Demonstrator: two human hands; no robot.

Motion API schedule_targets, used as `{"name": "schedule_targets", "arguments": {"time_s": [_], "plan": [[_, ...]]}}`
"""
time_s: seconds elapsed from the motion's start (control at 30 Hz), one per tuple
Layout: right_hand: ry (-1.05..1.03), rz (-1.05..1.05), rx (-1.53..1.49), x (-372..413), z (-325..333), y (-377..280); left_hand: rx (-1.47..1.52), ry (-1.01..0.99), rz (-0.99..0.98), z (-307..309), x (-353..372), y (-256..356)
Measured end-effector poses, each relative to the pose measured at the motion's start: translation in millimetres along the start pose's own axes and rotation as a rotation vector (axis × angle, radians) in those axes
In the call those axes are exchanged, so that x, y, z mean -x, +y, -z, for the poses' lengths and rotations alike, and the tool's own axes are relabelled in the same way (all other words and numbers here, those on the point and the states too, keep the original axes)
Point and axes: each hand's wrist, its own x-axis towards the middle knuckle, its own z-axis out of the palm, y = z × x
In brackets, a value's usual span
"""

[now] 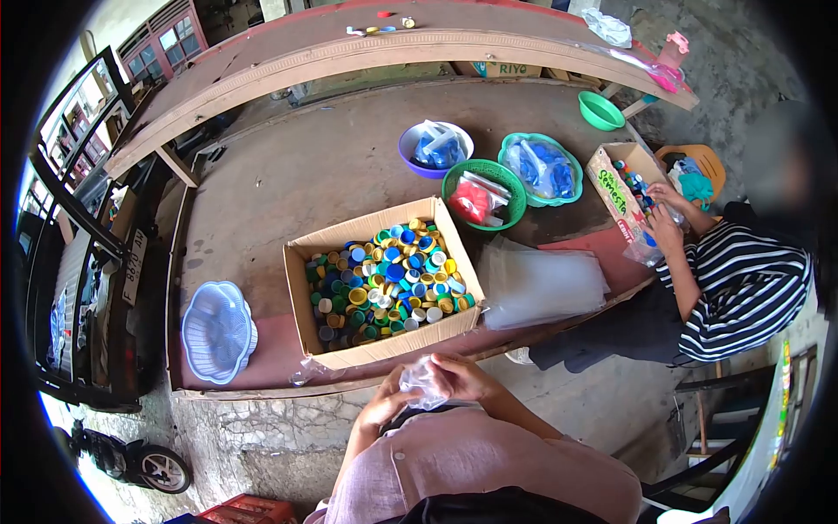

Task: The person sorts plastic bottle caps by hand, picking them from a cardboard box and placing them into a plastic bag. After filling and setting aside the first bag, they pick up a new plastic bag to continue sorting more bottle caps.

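Concrete-floored workspace with a broad desk (288,175) and a person's two hands at its near edge.
In descending size: the cracked concrete floor (279,428) surrounds the stained brown desk, which has a reddish near strip; a raised shelf (262,74) spans its far side. A vehicle (100,262) stands at left; a co-worker in a striped top (742,279) reaches into a smaller carton (620,196) at right. An open cardboard box (384,349) of mixed bottle caps (393,272) rests at the near edge, between a pale blue tray (218,332) and a clear plastic stack (541,284). Just beyond the near edge, the fingers of the left hand (382,407) and right hand (467,380) pinch a crumpled clear bag (423,384).
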Motion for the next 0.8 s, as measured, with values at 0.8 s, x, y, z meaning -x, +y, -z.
{"name": "schedule_targets", "arguments": {"time_s": [0.8], "plan": [[0.232, 0.971, 1.522, 19, -86, -8, -0.541, 0.767, -1.217, -33, 2, 17]]}}
